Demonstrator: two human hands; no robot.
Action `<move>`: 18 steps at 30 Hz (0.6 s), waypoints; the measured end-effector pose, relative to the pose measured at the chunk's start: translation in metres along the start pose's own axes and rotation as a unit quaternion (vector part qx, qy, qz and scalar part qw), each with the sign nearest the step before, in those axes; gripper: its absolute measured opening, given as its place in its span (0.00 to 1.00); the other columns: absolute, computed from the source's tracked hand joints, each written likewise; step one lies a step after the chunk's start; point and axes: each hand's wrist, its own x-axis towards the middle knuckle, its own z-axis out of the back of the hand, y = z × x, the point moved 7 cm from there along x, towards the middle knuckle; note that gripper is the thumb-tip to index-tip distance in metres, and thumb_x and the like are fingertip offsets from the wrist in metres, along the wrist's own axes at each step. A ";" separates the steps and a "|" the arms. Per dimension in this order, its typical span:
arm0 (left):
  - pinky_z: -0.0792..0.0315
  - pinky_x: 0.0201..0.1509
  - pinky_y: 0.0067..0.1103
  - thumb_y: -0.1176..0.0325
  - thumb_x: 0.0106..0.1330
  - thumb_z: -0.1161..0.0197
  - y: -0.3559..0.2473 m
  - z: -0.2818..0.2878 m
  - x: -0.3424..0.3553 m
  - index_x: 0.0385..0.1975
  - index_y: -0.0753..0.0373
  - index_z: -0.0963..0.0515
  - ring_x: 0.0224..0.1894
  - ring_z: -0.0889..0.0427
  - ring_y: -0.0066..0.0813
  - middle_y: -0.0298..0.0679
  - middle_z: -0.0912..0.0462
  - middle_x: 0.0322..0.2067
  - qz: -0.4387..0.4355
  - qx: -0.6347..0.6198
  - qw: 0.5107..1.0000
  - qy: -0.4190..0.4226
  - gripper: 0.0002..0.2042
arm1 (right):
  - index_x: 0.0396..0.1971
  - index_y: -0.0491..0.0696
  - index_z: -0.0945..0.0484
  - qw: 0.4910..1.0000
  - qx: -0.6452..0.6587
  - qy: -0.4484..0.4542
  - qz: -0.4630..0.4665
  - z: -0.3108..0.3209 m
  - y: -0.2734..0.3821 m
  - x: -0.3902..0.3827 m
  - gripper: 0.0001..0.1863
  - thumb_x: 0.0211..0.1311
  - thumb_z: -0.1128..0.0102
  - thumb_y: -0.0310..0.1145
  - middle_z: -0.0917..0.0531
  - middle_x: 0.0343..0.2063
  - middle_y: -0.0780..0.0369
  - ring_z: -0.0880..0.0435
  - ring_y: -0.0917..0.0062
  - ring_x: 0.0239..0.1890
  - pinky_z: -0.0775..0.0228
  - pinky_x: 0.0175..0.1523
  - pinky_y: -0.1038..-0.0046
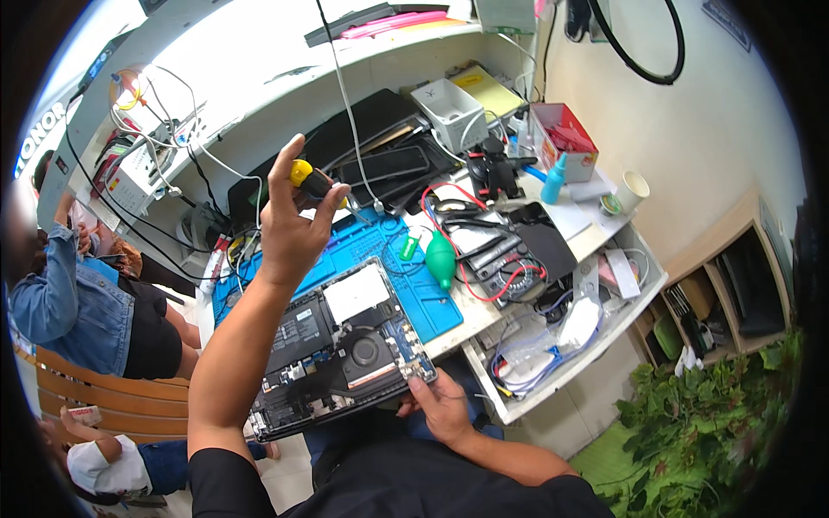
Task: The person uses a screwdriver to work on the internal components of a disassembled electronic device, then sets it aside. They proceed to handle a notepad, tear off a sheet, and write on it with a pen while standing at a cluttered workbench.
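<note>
My left hand (292, 226) is raised above the bench, its fingers closed around a short yellow-and-black screwdriver (313, 181). Below it lies a laptop (332, 373) with its bottom cover off, tilted at the bench's near edge and partly over my lap. A dark battery (301, 332), a round fan (363, 352) and a white rectangular panel (357, 295) show inside it. My right hand (444, 409) grips the laptop's near right corner, thumb on top and fingers underneath. My left forearm hides part of the laptop's left side.
A blue work mat (436, 318) lies behind the laptop, with a green air blower (440, 262) on it. Red-leaded tools and a meter (509, 278) clutter the right. An open drawer (501, 406) juts out, holding cables. Two people, one in a denim jacket (91, 302), are at left.
</note>
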 end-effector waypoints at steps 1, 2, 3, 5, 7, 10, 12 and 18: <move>0.13 0.52 0.25 0.72 0.73 0.25 0.008 -0.003 0.003 0.80 0.56 0.43 0.45 0.08 0.28 0.41 0.13 0.42 0.011 -0.002 1.000 0.003 0.40 | 0.48 0.42 0.20 1.000 0.003 0.006 -0.003 0.000 0.002 0.000 0.12 0.82 0.36 0.37 0.12 0.36 0.62 0.12 0.81 0.32 0.15 0.40 0.75; 0.13 0.52 0.25 0.71 0.73 0.25 0.016 -0.006 0.003 0.80 0.56 0.43 0.45 0.08 0.28 0.41 0.12 0.42 0.025 -0.004 1.000 0.008 0.40 | 0.49 0.42 0.20 1.000 0.001 0.014 -0.002 -0.001 0.005 0.000 0.12 0.82 0.36 0.37 0.12 0.36 0.62 0.12 0.81 0.33 0.15 0.41 0.75; 0.13 0.52 0.25 0.71 0.73 0.25 0.022 -0.009 0.004 0.80 0.56 0.42 0.45 0.07 0.28 0.41 0.12 0.42 0.022 -0.004 1.000 0.004 0.40 | 0.49 0.42 0.20 1.000 0.000 0.021 -0.001 -0.002 0.008 0.000 0.12 0.82 0.36 0.37 0.12 0.36 0.62 0.12 0.81 0.33 0.15 0.41 0.74; 0.13 0.51 0.25 0.72 0.72 0.25 0.027 -0.018 0.005 0.80 0.56 0.42 0.45 0.08 0.28 0.41 0.12 0.41 0.018 -0.010 1.000 0.003 0.40 | 0.51 0.41 0.19 0.999 -0.024 0.040 -0.001 -0.001 0.006 0.001 0.13 0.82 0.36 0.36 0.12 0.37 0.63 0.13 0.82 0.35 0.15 0.43 0.74; 0.14 0.51 0.25 0.73 0.71 0.24 0.033 -0.032 0.004 0.80 0.56 0.42 0.44 0.09 0.27 0.40 0.13 0.41 0.025 -0.018 0.999 0.012 0.41 | 0.52 0.41 0.19 0.999 -0.024 0.046 0.015 -0.001 0.006 0.004 0.13 0.82 0.36 0.36 0.13 0.38 0.64 0.14 0.83 0.35 0.15 0.43 0.74; 0.14 0.50 0.25 0.74 0.70 0.23 0.035 -0.050 0.003 0.80 0.57 0.41 0.42 0.10 0.27 0.40 0.14 0.40 -0.003 -0.031 0.999 0.011 0.42 | 0.54 0.41 0.19 0.997 -0.029 0.058 0.032 0.001 0.002 0.007 0.14 0.81 0.36 0.36 0.13 0.38 0.65 0.15 0.84 0.35 0.15 0.43 0.74; 0.13 0.47 0.28 0.71 0.69 0.22 0.035 -0.057 0.005 0.78 0.59 0.40 0.43 0.08 0.33 0.46 0.13 0.47 -0.034 -0.025 0.999 0.009 0.41 | 0.54 0.41 0.19 0.997 -0.027 0.063 0.035 0.002 0.001 0.008 0.14 0.81 0.36 0.36 0.13 0.38 0.66 0.15 0.84 0.35 0.15 0.43 0.74; 0.13 0.52 0.33 0.67 0.67 0.20 0.039 -0.071 0.005 0.77 0.61 0.38 0.47 0.08 0.48 0.55 0.16 0.61 -0.047 0.002 0.998 0.032 0.41 | 0.55 0.40 0.19 0.997 -0.021 0.062 0.036 0.004 -0.002 0.008 0.15 0.81 0.35 0.35 0.13 0.37 0.65 0.14 0.84 0.36 0.16 0.43 0.75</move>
